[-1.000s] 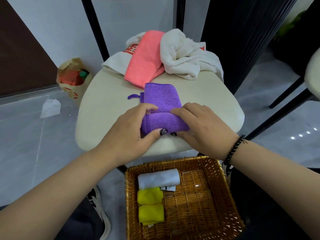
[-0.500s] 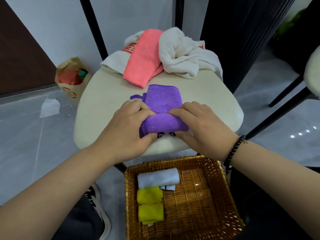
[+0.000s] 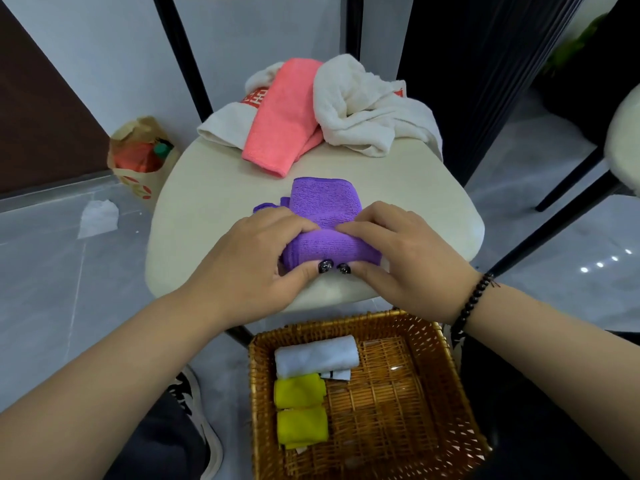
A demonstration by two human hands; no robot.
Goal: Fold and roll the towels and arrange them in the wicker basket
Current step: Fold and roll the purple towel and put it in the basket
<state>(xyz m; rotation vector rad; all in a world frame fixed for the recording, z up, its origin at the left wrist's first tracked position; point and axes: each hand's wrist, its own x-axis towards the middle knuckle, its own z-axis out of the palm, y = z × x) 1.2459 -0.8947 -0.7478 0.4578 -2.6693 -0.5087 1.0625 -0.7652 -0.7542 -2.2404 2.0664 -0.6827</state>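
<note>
The purple towel lies on the cream round table, its near end wound into a thick roll and its far end flat on the tabletop, with a small loop sticking out at its left edge. Both hands work the roll from either side. The left hand has its fingers curled over the top of the roll and its thumb tucked against the near side, so its grip is closed round the cloth. The right hand mirrors it, fingers bent over the top and thumb pressed to the front, gripping the same roll; a dark bead bracelet sits on that wrist. The two thumbs nearly meet at the front of the roll. At the far edge of the table a pink towel lies draped over a heap of white towels. Below the table's near edge stands the wicker basket, holding a rolled white towel at its far left and two rolled yellow towels just beside it, lined up along the left wall. A paper bag stands on the floor to the left.
</note>
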